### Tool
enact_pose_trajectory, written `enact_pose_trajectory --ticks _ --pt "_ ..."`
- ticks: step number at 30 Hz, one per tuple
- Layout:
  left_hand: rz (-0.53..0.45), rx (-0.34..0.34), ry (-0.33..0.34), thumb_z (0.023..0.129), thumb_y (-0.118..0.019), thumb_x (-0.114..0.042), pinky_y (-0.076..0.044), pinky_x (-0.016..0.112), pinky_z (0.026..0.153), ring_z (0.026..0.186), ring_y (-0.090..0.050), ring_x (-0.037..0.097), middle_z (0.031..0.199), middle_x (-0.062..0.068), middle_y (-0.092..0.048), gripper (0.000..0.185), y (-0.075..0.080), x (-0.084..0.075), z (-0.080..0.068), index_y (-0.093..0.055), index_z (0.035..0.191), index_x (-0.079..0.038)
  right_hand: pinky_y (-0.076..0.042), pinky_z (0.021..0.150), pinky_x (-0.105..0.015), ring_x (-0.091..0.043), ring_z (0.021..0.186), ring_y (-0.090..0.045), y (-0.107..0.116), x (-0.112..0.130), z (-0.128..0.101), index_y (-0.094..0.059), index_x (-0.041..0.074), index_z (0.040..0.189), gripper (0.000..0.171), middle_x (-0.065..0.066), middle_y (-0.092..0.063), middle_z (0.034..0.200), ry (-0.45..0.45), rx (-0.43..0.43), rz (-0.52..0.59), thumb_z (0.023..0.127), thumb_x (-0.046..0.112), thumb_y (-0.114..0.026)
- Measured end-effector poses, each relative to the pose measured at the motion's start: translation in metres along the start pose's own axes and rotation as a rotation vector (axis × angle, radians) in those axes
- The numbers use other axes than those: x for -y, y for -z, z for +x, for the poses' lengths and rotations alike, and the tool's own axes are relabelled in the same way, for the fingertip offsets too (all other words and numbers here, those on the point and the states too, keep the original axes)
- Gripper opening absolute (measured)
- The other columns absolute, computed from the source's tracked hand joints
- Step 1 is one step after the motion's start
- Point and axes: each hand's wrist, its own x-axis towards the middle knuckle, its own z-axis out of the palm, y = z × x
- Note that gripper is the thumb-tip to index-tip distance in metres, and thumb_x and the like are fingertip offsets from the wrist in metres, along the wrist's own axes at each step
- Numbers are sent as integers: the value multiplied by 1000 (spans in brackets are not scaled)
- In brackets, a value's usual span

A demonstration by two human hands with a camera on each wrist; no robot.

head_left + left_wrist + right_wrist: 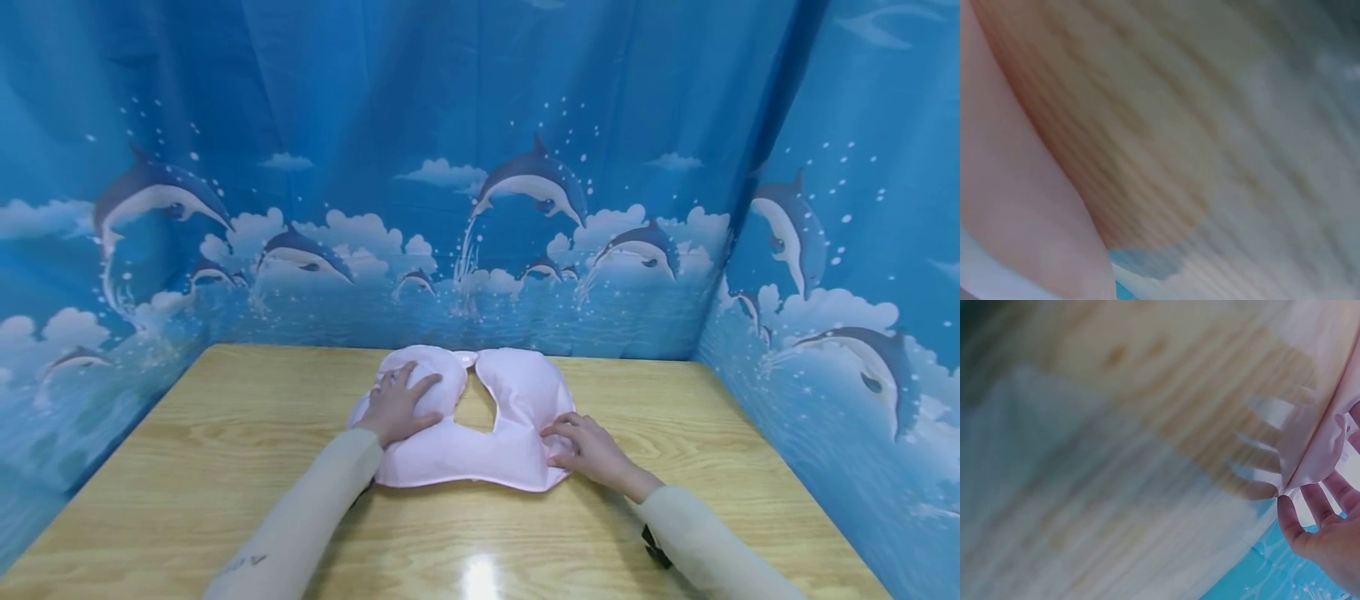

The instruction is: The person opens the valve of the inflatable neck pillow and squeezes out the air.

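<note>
Wooden table (225, 467): left hand (397, 406) flat on pink pillow (517, 400). Right hand (588, 450) pinches its edge; a thin grip may slip.

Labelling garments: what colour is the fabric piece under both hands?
Pale pink, plain, no print. The fabric piece shows best in the head view.

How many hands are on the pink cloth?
2. The left hand lies flat on the pink cloth's left part; the right hand touches its right lower edge.
</note>
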Motion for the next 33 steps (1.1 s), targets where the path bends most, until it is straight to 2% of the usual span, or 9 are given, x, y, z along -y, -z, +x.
enact_pose_trajectory --ticks 17,23,30,33 --pt "-28 -19 14 79 -61 -52 -34 67 90 125 -27 50 143 19 -27 60 -2 -3 -2 -44 133 -30 -43 81 -40 -21 95 -50 4 2 0 -66 17 106 31 -3 -57 108 -3 17 -14 78 29 -70" --pt "-37 -34 -5 80 -62 -49 -36 66 86 122 -29 50 140 20 -30 57 0 -2 -5 -46 130 -27 -44 80 -42 -23 94 -51 4 2 0 -66 15 106 32 -4 -58 106 22 4 -29 78 29 -70" --pt "-81 68 3 84 -55 -51 -29 70 92 130 -19 53 148 19 -19 60 0 4 -5 -37 138 -31 -44 80 -41 -23 93 -51 3 2 -1 -66 15 106 32 -4 -58 105 29 11 -37 77 29 -71" --pt "-102 91 -24 86 -53 -51 -26 72 93 130 -19 53 150 19 -18 60 1 9 -4 -36 139 -31 -44 79 -40 -23 92 -51 2 2 0 -66 15 106 32 -3 -58 104 40 7 -36 77 28 -71"
